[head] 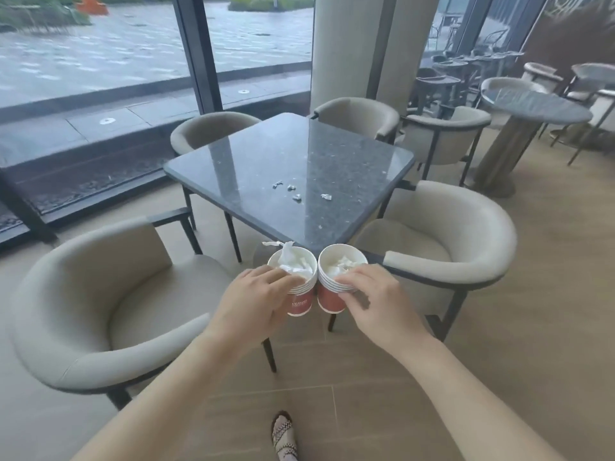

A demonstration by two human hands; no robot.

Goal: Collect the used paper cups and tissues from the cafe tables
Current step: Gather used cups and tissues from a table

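Two stacks of nested red paper cups w/ white rims, upright, side by side & touching, just off the near corner of the dark stone table (253, 161). L stack (301, 299), gripped by left hand (259, 294): crumpled white tissue (293, 261) in top cup, one end poking above the rim. R stack (331, 297), gripped by right hand (376, 294): smaller tissue wad (342, 262) inside. Four small tissue scraps (297, 197) lie loosely grouped near table centre; one tiny bit (318, 226) nearer the corner.
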